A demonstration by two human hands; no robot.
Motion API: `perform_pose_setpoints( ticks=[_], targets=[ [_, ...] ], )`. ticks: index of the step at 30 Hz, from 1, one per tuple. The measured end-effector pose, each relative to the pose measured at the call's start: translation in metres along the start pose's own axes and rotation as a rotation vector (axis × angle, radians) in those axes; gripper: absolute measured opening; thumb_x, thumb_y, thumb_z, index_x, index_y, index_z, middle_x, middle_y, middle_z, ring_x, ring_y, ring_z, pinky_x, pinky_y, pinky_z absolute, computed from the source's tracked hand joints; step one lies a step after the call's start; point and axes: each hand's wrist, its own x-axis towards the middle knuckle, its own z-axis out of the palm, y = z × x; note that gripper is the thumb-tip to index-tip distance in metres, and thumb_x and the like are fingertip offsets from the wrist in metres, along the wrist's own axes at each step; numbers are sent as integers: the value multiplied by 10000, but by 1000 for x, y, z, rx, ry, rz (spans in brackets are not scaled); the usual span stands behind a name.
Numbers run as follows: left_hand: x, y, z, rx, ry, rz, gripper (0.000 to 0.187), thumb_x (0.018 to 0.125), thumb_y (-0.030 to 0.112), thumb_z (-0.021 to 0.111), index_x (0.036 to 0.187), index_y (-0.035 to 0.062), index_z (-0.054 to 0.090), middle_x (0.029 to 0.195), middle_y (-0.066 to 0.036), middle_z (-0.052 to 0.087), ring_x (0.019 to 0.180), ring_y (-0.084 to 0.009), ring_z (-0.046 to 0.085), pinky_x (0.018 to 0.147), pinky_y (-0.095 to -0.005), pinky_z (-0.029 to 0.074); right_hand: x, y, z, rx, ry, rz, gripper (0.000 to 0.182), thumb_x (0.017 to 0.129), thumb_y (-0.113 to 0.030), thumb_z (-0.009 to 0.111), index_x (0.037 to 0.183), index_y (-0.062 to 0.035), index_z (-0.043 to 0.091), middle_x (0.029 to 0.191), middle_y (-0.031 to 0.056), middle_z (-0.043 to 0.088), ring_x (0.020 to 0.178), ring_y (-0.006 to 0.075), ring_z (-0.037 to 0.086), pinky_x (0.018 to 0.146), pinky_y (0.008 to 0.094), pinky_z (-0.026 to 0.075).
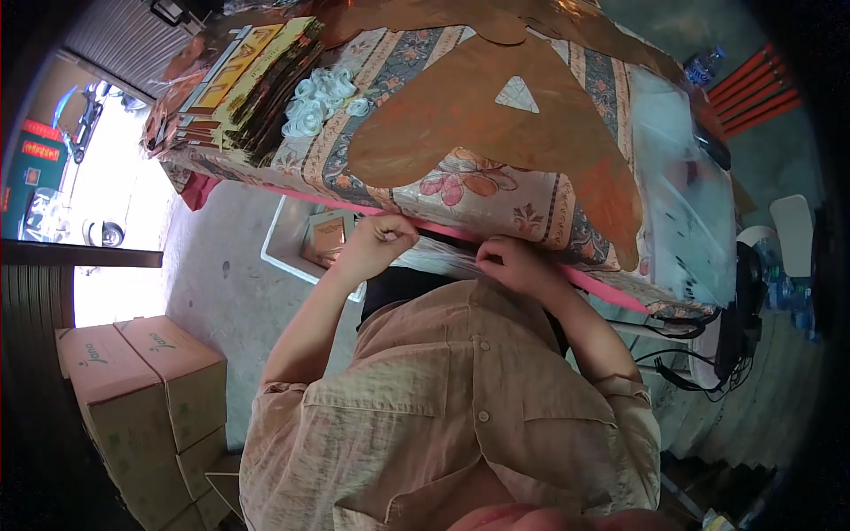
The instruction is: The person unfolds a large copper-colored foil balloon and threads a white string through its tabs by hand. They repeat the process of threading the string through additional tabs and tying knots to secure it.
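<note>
A whitish, see-through plastic film [441,257] stretches between my hands, just below the table's front edge. My left hand [382,243] is closed in a pinch at the film's left end. At its right end my right hand [515,264] has its fingers curled round the edge; the fingertips are partly hidden. Beyond them, a large brown sheet [460,97] with a triangular opening drapes over the flowered tablecloth [460,196]. Part of the sheet hangs down at the right front.
A stack of printed packets [252,84] and white fabric roses [314,99] sit at the table's left. Clear plastic sheets [677,203] cover its right end. Below stands a white foam box [285,234]; cardboard cartons [142,372] are stacked at left. Cables [699,376] hang at right.
</note>
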Motion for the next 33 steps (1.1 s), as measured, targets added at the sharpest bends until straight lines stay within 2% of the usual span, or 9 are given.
perform_pose_setpoints(
  ticks=[6, 8, 9, 11, 15, 22, 24, 29, 33],
  targets=[
    [-1, 48, -12, -59, -30, -183, 86, 771, 86, 605, 793, 3, 608, 718, -40, 606, 708, -98, 555, 631, -246, 437, -8, -25, -18, 39, -41, -41, 124, 764, -115, 578, 804, 1, 565, 765, 77, 564, 687, 155, 536, 617, 277, 421],
    [-3, 45, -10, -37, -1, 49, 76, 804, 111, 587, 824, 40, 605, 755, 15, 577, 523, -16, 484, 335, -167, 354, -5, -46, -19, 90, 80, 45, 158, 773, -142, 582, 787, 14, 561, 766, 130, 570, 714, 224, 566, 651, 315, 435],
    [-3, 51, -12, -35, 0, 47, 76, 804, 111, 587, 824, 40, 605, 755, 15, 577, 523, -16, 484, 335, -167, 354, -2, -48, -15, 91, 79, 43, 158, 773, -142, 582, 787, 14, 561, 766, 130, 570, 714, 224, 566, 651, 315, 435],
    [-4, 71, -21, 5, -46, 45, 75, 818, 98, 566, 814, 26, 585, 771, 6, 569, 567, -45, 508, 422, -185, 418, 7, -49, -7, 138, 170, -95, 147, 791, -112, 587, 887, -4, 565, 772, 51, 555, 641, 94, 486, 593, 238, 409],
    [-1, 98, -38, 49, -82, 127, 66, 830, 70, 534, 817, 6, 524, 776, -8, 542, 725, -98, 529, 679, -247, 438, 22, -54, -1, 306, 128, -207, 136, 816, -100, 565, 906, 1, 570, 742, 40, 555, 608, 86, 483, 561, 228, 403],
    [13, 124, -95, -164, 186, 250, 67, 840, 69, 508, 874, 13, 520, 756, -4, 527, 731, -69, 510, 636, -206, 423, 13, -128, -69, 511, 148, -14, 131, 842, -108, 534, 879, 0, 600, 691, -15, 550, 580, 48, 483, 517, 201, 390],
    [22, 136, -85, -157, 80, 323, 91, 860, 54, 462, 933, 19, 504, 871, -17, 526, 872, -85, 509, 754, -228, 414, 20, -151, -93, 342, 198, -102, 123, 850, -94, 517, 891, -4, 591, 703, -40, 536, 578, 29, 460, 508, 194, 388],
    [53, 185, -23, -476, -147, 580, 172, 892, 143, 443, 1024, 40, 486, 965, -36, 568, 752, -72, 484, 686, -207, 409, 60, -206, -146, 109, 387, -477, 170, 880, -157, 476, 901, -21, 575, 647, -15, 483, 573, 65, 456, 505, 221, 367],
    [74, 212, -49, -458, -352, 284, 245, 919, 270, 395, 963, 60, 514, 837, -10, 579, 631, -42, 429, 554, -170, 346, 61, -223, -201, -563, 745, -737, 93, 796, -66, 544, 830, 20, 556, 675, 53, 546, 663, 150, 540, 581, 262, 419]
  ],
)
